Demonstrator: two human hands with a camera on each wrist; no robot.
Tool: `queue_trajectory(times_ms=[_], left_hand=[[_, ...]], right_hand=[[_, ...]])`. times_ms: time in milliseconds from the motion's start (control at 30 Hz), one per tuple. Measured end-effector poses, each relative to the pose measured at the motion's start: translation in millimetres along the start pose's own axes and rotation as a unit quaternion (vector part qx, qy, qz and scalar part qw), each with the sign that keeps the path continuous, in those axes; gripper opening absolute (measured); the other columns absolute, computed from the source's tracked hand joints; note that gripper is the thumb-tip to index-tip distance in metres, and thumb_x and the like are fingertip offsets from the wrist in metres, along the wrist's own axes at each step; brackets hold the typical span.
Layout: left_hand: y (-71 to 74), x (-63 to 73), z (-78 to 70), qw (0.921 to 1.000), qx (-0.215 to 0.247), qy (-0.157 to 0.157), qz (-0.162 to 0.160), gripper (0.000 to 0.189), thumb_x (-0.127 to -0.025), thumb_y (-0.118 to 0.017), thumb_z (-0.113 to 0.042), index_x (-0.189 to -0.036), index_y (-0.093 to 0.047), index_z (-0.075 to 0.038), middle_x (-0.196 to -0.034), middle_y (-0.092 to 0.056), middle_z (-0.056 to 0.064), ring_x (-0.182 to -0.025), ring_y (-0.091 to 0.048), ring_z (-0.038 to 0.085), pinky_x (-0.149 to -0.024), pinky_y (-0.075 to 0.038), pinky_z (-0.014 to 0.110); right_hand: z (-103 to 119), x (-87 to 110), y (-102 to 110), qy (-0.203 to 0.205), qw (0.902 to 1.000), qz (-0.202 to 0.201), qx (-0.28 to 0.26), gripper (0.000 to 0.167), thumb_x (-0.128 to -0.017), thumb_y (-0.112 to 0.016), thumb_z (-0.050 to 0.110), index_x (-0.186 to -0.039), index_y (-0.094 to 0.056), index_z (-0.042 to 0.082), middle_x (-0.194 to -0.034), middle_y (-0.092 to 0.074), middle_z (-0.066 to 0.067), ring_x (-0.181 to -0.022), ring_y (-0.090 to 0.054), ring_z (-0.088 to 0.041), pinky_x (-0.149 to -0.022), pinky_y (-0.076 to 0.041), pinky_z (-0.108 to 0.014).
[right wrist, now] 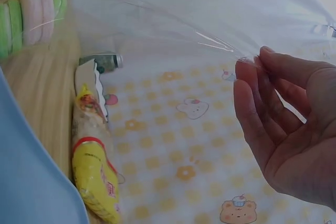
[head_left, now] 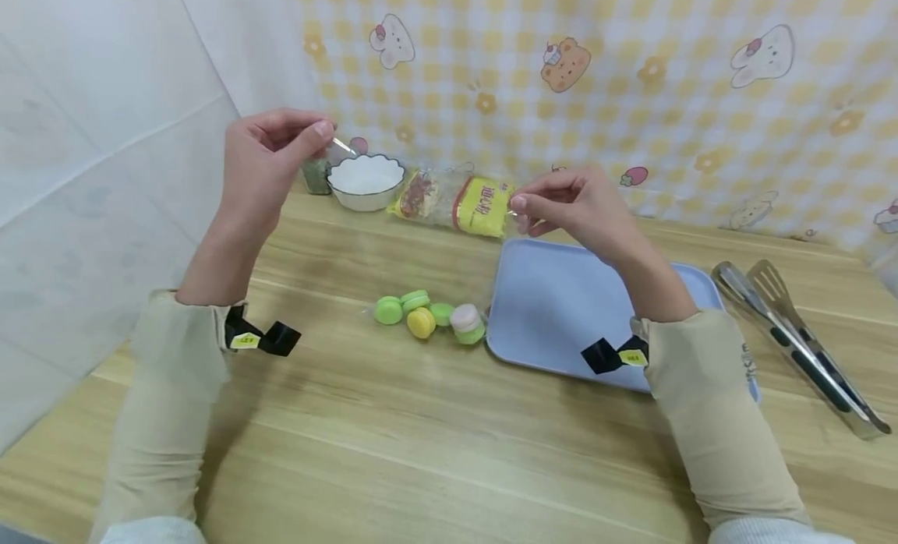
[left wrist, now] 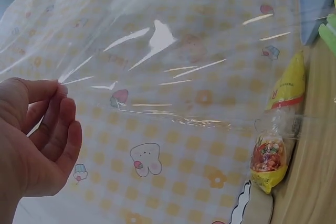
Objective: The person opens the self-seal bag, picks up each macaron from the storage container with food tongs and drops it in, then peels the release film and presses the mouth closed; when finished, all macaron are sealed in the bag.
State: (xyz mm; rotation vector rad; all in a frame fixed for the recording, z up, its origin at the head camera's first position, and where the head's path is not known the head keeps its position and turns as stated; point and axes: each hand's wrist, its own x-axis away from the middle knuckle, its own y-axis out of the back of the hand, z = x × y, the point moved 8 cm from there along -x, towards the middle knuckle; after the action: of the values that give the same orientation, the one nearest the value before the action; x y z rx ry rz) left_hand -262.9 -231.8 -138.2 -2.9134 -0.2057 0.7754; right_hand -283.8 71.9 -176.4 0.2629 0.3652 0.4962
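Note:
A clear plastic bag [left wrist: 157, 40] is stretched upright between the two hands. The left hand [head_left: 263, 166] pinches its upper left corner between thumb and fingertips, beside the scalloped white bowl [head_left: 366, 178]. At the opposite upper corner, the right hand [head_left: 582, 213] pinches the bag, above the back of the blue tray [head_left: 554, 294]. Several macarons sit at the bag's lower end near the tray's left edge: green [head_left: 388, 311], yellow [head_left: 422, 323] and lilac [head_left: 465, 318]. In the right wrist view, the macarons [right wrist: 31, 17] show through the film.
A yellow-and-clear food packet [head_left: 484, 207] lies along the back, right of the bowl. Behind the bowl stands a small jar with green contents [head_left: 316, 178]. Metal tongs with a slotted end [head_left: 800, 349] lie right of the tray. A checked curtain [head_left: 491, 61] hangs behind the table.

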Motion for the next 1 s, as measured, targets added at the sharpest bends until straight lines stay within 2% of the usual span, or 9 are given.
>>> queue_trajectory(times_ms=[100, 200, 333, 433, 533, 633, 767, 1000], left_hand=[[-3.8, -0.1, 5.7, 0.9993, 0.023, 0.024, 0.014, 0.008, -0.080, -0.070, 0.000, -0.087, -0.071, 0.005, -0.076, -0.067, 0.010, -0.059, -0.062, 0.018, -0.065, -0.052, 0.024], [-9.6, 0.9, 16.1, 0.9968, 0.035, 0.060, 0.039, 0.011, -0.084, -0.068, -0.005, -0.092, -0.069, 0.003, -0.080, -0.067, 0.010, -0.061, -0.064, 0.019, -0.066, -0.053, 0.026], [-19.7, 1.5, 25.0, 0.9879, 0.073, 0.099, 0.095, 0.022, -0.089, -0.064, -0.013, -0.100, -0.064, 0.006, -0.088, -0.067, 0.013, -0.074, -0.065, 0.023, -0.072, -0.053, 0.030], [-24.4, 2.4, 24.2, 0.9822, 0.069, 0.098, 0.145, 0.028, -0.090, -0.062, -0.013, -0.106, -0.060, 0.010, -0.093, -0.065, 0.016, -0.081, -0.064, 0.026, -0.075, -0.053, 0.034], [-23.4, 3.4, 22.6, 0.9814, 0.021, 0.082, 0.172, 0.023, -0.088, -0.063, -0.007, -0.104, -0.062, 0.010, -0.097, -0.065, 0.015, -0.082, -0.064, 0.025, -0.076, -0.052, 0.034], [-20.8, 3.6, 22.4, 0.9818, -0.009, 0.073, 0.175, 0.015, -0.086, -0.065, -0.001, -0.099, -0.067, 0.006, -0.100, -0.067, 0.012, -0.077, -0.066, 0.022, -0.074, -0.053, 0.032], [-19.7, 3.1, 22.5, 0.9834, 0.000, 0.065, 0.170, 0.012, -0.085, -0.065, 0.001, -0.095, -0.069, 0.007, -0.100, -0.068, 0.012, -0.071, -0.067, 0.022, -0.072, -0.053, 0.032], [-14.7, 2.5, 20.9, 0.9863, 0.000, 0.049, 0.158, 0.023, -0.085, -0.065, -0.001, -0.108, -0.067, 0.004, -0.092, -0.067, 0.014, -0.067, -0.063, 0.023, -0.062, -0.054, 0.031]], right_hand=[[-3, -0.8, 3, -0.004, 1.0000, -0.003, -0.002, 0.022, -0.088, -0.065, 0.015, -0.094, -0.069, -0.005, -0.079, -0.066, -0.011, -0.068, -0.064, -0.021, -0.068, -0.054, -0.032], [-9, -1.4, 6, -0.010, 0.9999, -0.004, -0.007, 0.025, -0.091, -0.062, 0.019, -0.096, -0.069, -0.005, -0.086, -0.066, -0.013, -0.071, -0.065, -0.022, -0.069, -0.054, -0.032], [-15, -1.2, 9, -0.013, 0.9995, -0.016, -0.025, 0.026, -0.090, -0.062, 0.020, -0.099, -0.069, -0.003, -0.090, -0.065, -0.014, -0.071, -0.064, -0.022, -0.069, -0.054, -0.032], [-15, -0.5, 11, -0.003, 0.9988, -0.031, -0.036, 0.022, -0.089, -0.064, 0.019, -0.097, -0.071, -0.001, -0.086, -0.064, -0.013, -0.070, -0.063, -0.020, -0.068, -0.054, -0.032], [-13, 0.5, 11, 0.014, 0.9983, -0.046, -0.035, 0.019, -0.089, -0.064, 0.017, -0.094, -0.071, 0.001, -0.081, -0.063, -0.013, -0.069, -0.062, -0.020, -0.065, -0.054, -0.031], [-9, 0.9, 10, 0.030, 0.9979, -0.053, -0.023, 0.019, -0.091, -0.061, 0.018, -0.094, -0.071, 0.002, -0.081, -0.063, -0.012, -0.071, -0.061, -0.021, -0.063, -0.054, -0.031], [-5, 1.6, 9, 0.044, 0.9969, -0.064, -0.011, 0.021, -0.092, -0.060, 0.018, -0.096, -0.072, 0.002, -0.086, -0.066, -0.010, -0.074, -0.061, -0.021, -0.063, -0.054, -0.030], [2, 1.2, 16, 0.074, 0.9932, -0.088, -0.011, 0.019, -0.088, -0.065, 0.013, -0.097, -0.071, -0.003, -0.074, -0.065, -0.011, -0.064, -0.061, -0.021, -0.057, -0.053, -0.029]])
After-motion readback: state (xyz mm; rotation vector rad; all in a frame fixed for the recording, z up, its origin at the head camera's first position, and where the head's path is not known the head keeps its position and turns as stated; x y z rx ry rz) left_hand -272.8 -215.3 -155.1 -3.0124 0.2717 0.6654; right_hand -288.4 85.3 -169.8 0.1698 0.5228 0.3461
